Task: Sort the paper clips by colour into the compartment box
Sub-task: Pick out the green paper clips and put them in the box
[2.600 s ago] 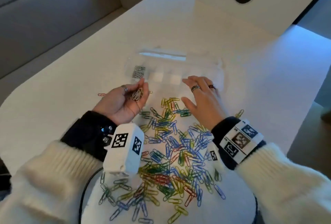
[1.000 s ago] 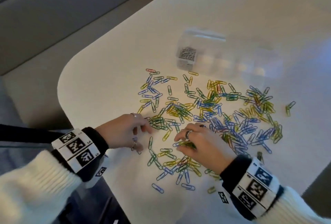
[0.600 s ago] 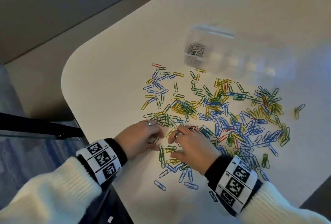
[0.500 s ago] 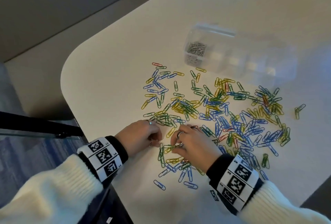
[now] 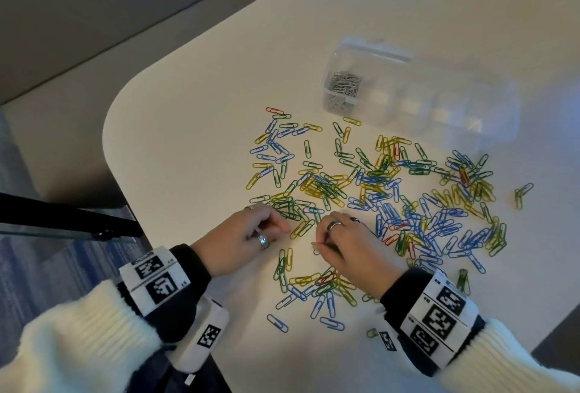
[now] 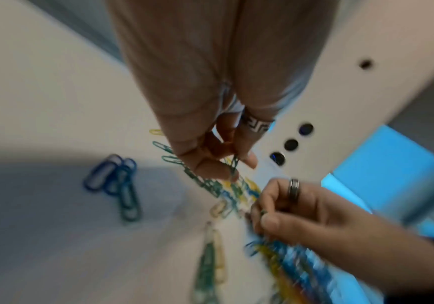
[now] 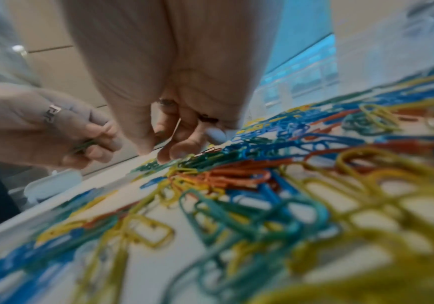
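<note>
Blue, green, yellow and red paper clips [image 5: 389, 201] lie scattered over the white table [image 5: 194, 116]. The clear compartment box [image 5: 439, 100] stands behind them, with silver clips [image 5: 343, 84] in its left end compartment. My left hand [image 5: 279, 229] hovers at the near left edge of the pile, and its fingers [image 6: 246, 160] pinch green clips [image 6: 234, 166]. Just to its right, my right hand [image 5: 317, 243] has thumb and forefinger closed on a small green clip [image 6: 262, 212]. Its fingertips [image 7: 182, 152] touch the table by the pile.
The table's rounded corner [image 5: 116, 128] and near edge lie close to my left wrist. A grey sofa [image 5: 94, 0] stands beyond the table. Bare tabletop stretches left of the pile and behind the box.
Since 2.6 s ago both hands came back from the box to the near edge of the pile. In the last half second they barely moved, and the right fingers closed into a pinch.
</note>
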